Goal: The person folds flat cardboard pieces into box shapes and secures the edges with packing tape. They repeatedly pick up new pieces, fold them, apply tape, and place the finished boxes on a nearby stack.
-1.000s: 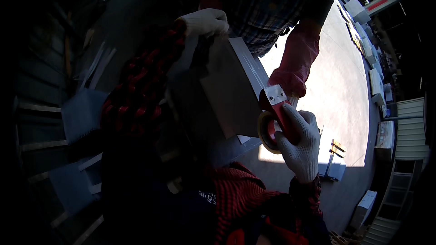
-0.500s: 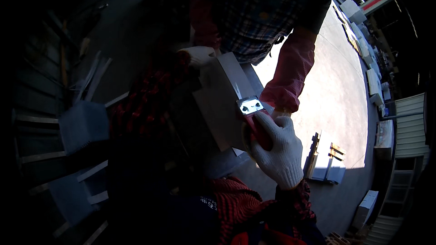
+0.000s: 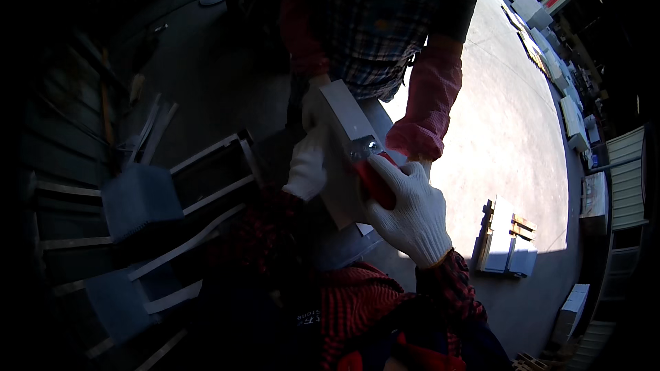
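My right hand [image 3: 410, 211], in a white knit glove, grips a red-handled tape dispenser [image 3: 373, 180]. Its metal front end presses on the top of a grey box [image 3: 344, 113] held between me and another person. My left hand [image 3: 307, 165], also gloved, lies flat against the left side of the box. The other person [image 3: 385, 20] stands opposite in a plaid shirt with pink sleeve covers. One of their pale gloved hands [image 3: 313, 102] rests at the far end of the box.
Grey metal frames and panels [image 3: 141, 199] are stacked in shadow on the left. A small stack of white boxes [image 3: 507, 240] stands on the sunlit concrete floor to the right. More boxes [image 3: 570, 115] line the far right edge.
My right hand has slid the tape dispenser up along the box, away from me. My left hand has come down from the far end to the box's left side.
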`<state>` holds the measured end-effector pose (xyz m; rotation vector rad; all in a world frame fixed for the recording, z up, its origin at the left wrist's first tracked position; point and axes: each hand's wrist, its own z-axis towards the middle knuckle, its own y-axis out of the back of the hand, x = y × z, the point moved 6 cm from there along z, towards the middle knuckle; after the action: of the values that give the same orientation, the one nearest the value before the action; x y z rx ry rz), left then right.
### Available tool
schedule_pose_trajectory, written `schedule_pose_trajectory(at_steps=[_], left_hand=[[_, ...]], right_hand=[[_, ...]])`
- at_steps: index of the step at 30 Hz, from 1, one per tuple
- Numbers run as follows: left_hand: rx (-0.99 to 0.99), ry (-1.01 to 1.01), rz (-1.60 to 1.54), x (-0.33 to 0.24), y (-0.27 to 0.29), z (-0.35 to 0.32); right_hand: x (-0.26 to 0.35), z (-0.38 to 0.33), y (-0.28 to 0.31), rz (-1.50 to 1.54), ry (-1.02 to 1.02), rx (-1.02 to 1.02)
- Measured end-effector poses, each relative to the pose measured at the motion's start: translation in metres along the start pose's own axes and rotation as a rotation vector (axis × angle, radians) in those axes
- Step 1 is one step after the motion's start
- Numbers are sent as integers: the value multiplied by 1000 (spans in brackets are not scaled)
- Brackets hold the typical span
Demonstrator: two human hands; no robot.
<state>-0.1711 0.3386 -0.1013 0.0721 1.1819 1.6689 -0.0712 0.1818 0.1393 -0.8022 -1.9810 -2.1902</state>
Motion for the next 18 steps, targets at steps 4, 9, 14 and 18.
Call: schedule_pose_trajectory(at_steps=[4, 9, 14, 18], left_hand=[[564, 250, -17, 2, 25, -58], [75, 243, -172, -11, 126, 10], [199, -453, 49, -120, 153, 73], [470, -738, 189, -154, 100, 71]], right_hand=[[-11, -5, -6, -41, 3, -12], [-14, -15, -3, -156, -22, 53], [-49, -89, 10, -118, 6, 25], [-79, -154, 10, -82, -31, 41]])
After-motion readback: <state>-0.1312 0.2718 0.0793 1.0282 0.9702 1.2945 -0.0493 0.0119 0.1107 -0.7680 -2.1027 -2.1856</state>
